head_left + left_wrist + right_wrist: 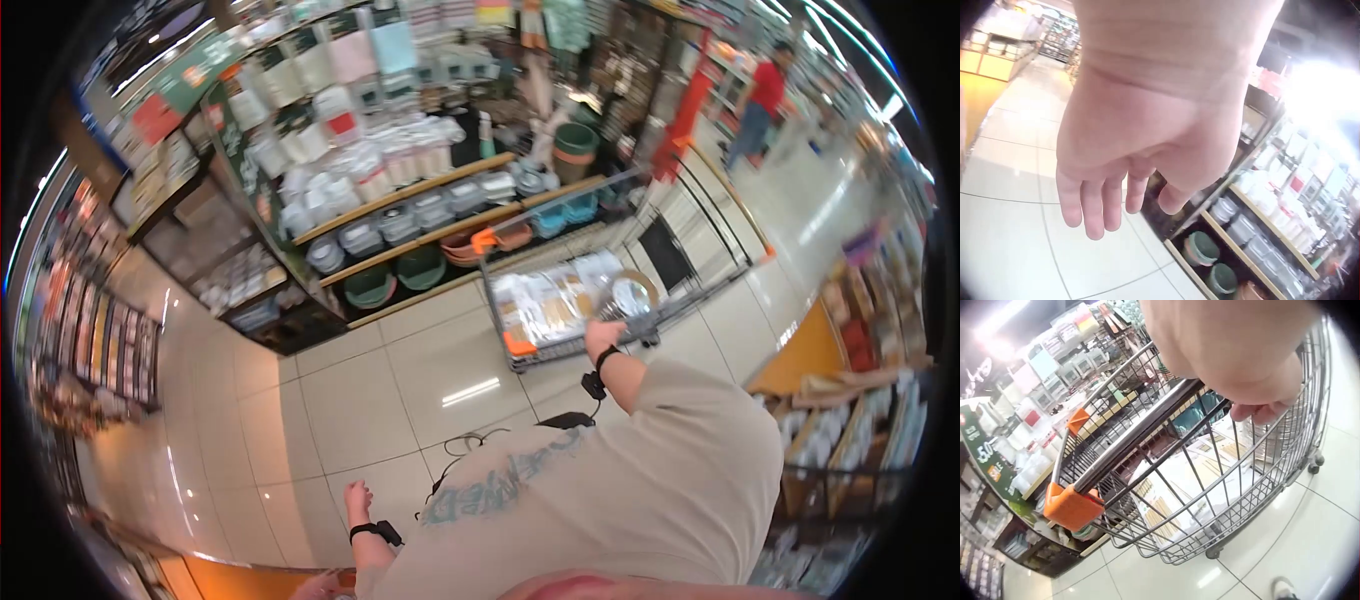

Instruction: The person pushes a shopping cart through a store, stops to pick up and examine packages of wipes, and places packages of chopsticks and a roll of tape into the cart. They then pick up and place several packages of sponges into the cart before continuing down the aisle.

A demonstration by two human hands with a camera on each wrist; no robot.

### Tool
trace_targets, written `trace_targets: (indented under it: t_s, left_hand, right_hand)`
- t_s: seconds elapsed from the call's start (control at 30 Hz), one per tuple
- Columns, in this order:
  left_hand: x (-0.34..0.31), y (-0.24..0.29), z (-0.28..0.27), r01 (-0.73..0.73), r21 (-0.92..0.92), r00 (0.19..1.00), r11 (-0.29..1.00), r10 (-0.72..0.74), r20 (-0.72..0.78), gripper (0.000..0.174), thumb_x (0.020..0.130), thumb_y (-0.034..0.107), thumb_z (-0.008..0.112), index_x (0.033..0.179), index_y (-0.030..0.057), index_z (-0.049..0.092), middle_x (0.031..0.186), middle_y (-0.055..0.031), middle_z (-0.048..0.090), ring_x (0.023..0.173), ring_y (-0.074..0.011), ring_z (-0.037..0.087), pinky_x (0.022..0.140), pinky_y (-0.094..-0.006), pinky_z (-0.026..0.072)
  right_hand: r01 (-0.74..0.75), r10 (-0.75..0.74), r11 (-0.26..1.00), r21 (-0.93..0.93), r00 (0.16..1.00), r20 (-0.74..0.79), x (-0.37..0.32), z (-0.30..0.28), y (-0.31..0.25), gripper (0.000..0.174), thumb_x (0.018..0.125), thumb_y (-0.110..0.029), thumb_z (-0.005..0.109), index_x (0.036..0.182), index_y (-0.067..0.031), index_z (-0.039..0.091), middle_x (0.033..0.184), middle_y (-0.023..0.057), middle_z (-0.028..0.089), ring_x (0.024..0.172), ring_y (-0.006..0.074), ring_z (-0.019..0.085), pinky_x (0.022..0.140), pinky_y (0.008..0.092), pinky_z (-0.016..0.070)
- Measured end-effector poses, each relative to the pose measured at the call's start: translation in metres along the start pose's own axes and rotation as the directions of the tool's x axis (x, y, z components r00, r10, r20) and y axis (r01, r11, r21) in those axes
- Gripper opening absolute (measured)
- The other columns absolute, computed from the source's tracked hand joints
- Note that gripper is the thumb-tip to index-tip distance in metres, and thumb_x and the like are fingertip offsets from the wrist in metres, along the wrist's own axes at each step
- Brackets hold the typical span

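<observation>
- Head view: cart (518,343) carries packs (545,305), laid flat, presumably for stability.
- Right hand (605,336) grips the cart's rail (1140,436), probably to steady it.
- Left hand (1147,134), fingers loose, holds nothing, left of the cart.
- Shelf (410,305) edge limits the cart's far side; floor (350,400) gives room leftward.

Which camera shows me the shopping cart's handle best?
The right wrist view: the handle runs large from an orange corner to the right hand. The head view shows it small, partly under the hand; the left wrist view, not at all.
</observation>
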State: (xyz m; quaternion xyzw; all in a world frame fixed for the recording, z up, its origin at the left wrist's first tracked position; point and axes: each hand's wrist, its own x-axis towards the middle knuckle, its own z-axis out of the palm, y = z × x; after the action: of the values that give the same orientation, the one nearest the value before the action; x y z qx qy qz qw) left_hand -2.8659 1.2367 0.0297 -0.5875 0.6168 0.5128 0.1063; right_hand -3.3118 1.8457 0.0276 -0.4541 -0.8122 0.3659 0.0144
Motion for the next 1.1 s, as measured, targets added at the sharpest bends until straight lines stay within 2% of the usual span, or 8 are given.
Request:
trace_targets:
  t_s: [0.13,0.27,0.5,0.57,0.67,0.87,1.03,1.1]
  left_hand:
    - [0.019,0.055,0.065,-0.221,0.232,0.975,0.947,0.213,0.057,0.042,0.091,0.029,0.062,0.121,0.0004,0.058,0.091,-0.0115,0.065,0.071,-0.0196,0.063,0.056,-0.0319,0.0489]
    - [-0.001,0.129,0.164,-0.531,0.584,0.830,0.614,0.516,0.213,0.056,0.090,0.038,0.063,0.127,-0.0031,0.058,0.111,-0.0228,0.068,0.107,-0.0361,0.065,0.091,-0.0452,0.0519]
    - [-0.128,0.238,0.360,-0.655,0.508,0.741,0.560,0.606,0.288,0.071,0.088,0.045,0.065,0.130,-0.0103,0.050,0.124,-0.0300,0.061,0.118,-0.0408,0.059,0.101,-0.0444,0.0465]
    - [-0.131,0.247,0.398,-0.693,0.473,0.708,0.544,0.635,0.308,0.072,0.088,0.046,0.066,0.128,-0.0117,0.049,0.124,-0.0314,0.060,0.118,-0.0419,0.059,0.101,-0.0448,0.0460]
    - [-0.126,0.240,0.444,-0.647,0.410,0.758,0.643,0.603,0.249,0.065,0.087,0.040,0.067,0.123,-0.0099,0.046,0.119,-0.0336,0.060,0.115,-0.0444,0.059,0.097,-0.0477,0.0473]
    - [-0.179,0.229,0.444,-0.439,0.601,0.833,0.668,0.554,-0.007,0.046,0.087,0.025,0.062,0.116,-0.0052,0.042,0.106,-0.0288,0.066,0.095,-0.0461,0.066,0.084,-0.0514,0.0530]
    - [-0.162,0.205,0.429,-0.541,0.629,0.767,0.558,0.634,0.097,0.043,0.088,0.024,0.060,0.113,-0.0064,0.043,0.098,-0.0292,0.067,0.091,-0.0444,0.067,0.079,-0.0516,0.0537]
    - [-0.169,0.211,0.430,-0.461,0.682,0.796,0.568,0.604,0.036,0.041,0.087,0.023,0.059,0.112,-0.0064,0.045,0.095,-0.0300,0.067,0.090,-0.0454,0.066,0.079,-0.0523,0.0531]
  right_hand:
    - [0.149,-0.157,0.987,0.060,0.972,0.176,-0.038,-0.052,0.001,0.099,0.089,-0.035,0.063,0.144,0.0158,-0.002,0.117,0.0398,0.059,0.110,0.0479,0.061,0.099,0.0479,0.0469]
    - [0.163,-0.153,0.987,-0.004,0.935,0.321,-0.050,-0.084,0.005,0.098,0.089,-0.040,0.064,0.143,0.0157,0.003,0.118,0.0409,0.058,0.114,0.0479,0.059,0.100,0.0474,0.0461]
    - [0.179,-0.148,0.983,-0.030,0.888,0.435,-0.047,-0.085,0.036,0.086,0.086,-0.044,0.068,0.139,0.0088,0.027,0.112,0.0335,0.064,0.103,0.0457,0.065,0.094,0.0471,0.0506]
    - [0.305,-0.104,0.949,-0.074,0.527,0.843,-0.068,-0.172,-0.016,0.074,0.084,-0.054,0.066,0.120,0.0091,0.054,0.095,0.0220,0.071,0.073,0.0347,0.070,0.069,0.0415,0.0565]
    - [0.402,-0.112,0.914,-0.061,0.392,0.913,-0.045,-0.179,-0.014,0.059,0.083,-0.054,0.066,0.099,0.0022,0.068,0.084,0.0177,0.071,0.059,0.0281,0.067,0.059,0.0393,0.0553]
    - [0.532,-0.477,0.837,-0.127,0.824,0.306,0.069,-0.240,-0.058,0.045,0.086,-0.043,0.064,0.109,-0.0041,0.065,0.102,0.0207,0.067,0.097,0.0372,0.065,0.083,0.0466,0.0528]
    - [0.766,-0.727,0.285,-0.577,0.565,0.391,0.151,-0.239,0.012,0.041,0.084,-0.044,0.061,0.103,-0.0087,0.069,0.104,0.0140,0.066,0.099,0.0338,0.064,0.091,0.0491,0.0455]
    - [0.729,-0.593,0.272,-0.628,0.641,0.487,0.149,-0.231,0.010,0.047,0.085,-0.049,0.056,0.106,-0.0093,0.070,0.107,0.0148,0.068,0.101,0.0346,0.064,0.096,0.0497,0.0415]
